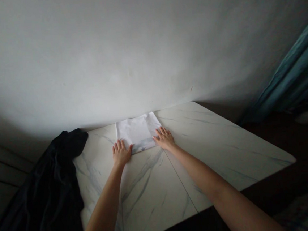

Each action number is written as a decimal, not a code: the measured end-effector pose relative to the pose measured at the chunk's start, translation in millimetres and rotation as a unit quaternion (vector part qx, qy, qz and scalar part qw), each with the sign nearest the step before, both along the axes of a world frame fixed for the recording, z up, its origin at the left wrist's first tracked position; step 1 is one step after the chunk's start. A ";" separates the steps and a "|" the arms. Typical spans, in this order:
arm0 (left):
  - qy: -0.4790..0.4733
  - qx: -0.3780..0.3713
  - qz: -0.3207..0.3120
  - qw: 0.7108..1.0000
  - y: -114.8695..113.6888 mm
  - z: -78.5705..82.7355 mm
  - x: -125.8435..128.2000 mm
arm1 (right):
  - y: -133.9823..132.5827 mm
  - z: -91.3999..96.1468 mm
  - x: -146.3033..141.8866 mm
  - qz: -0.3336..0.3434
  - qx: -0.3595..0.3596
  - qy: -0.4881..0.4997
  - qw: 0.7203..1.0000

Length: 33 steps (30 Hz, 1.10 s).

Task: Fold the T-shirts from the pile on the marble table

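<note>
Left hand (pixel 121 153) and right hand (pixel 164 138) flat on the near corners of a folded white cloth (pixel 138 133) — fingers (pixel 118 145) spread apart, clamped on nothing. Cloth close to the far edge of the marble worktop (pixel 227 141), just below the wall (pixel 137 51). Black fabric (pixel 46 184) bunched over the left edge — a teal curtain (pixel 289 77) off beyond the right corner.

I see a plain white folded cloth (pixel 138 131) just ahead of my left grip (pixel 121 153) and right grip (pixel 164 138). Beneath them, the counter (pixel 150 192) is white with grey marble veins. A black garment (pixel 47 191) lies left of the left grip; a teal curtain (pixel 297 72) hangs right of the right grip.
</note>
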<state>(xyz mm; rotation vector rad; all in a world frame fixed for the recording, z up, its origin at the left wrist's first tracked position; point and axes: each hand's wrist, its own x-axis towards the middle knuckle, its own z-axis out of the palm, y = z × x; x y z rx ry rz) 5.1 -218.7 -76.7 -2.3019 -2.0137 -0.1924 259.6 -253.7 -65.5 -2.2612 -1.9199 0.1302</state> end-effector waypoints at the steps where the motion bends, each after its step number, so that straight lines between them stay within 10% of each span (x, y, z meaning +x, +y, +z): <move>1: 0.006 0.003 0.012 1.000 1.7 -0.5 1.2 | 3.1 -0.8 -0.3 -0.015 0.002 -0.004 1.000; 8: 0.004 0.047 -0.131 0.990 31.7 5.5 42.7 | 52.0 -3.4 -23.2 0.123 0.037 -0.004 0.992; 13: 0.002 0.004 -0.178 0.984 66.2 -3.2 25.4 | 78.5 -4.3 4.2 0.180 0.011 -0.008 0.984; 33: -0.024 -0.029 -0.095 0.995 168.9 7.0 31.2 | 178.6 5.2 1.6 -0.002 -0.020 0.027 0.999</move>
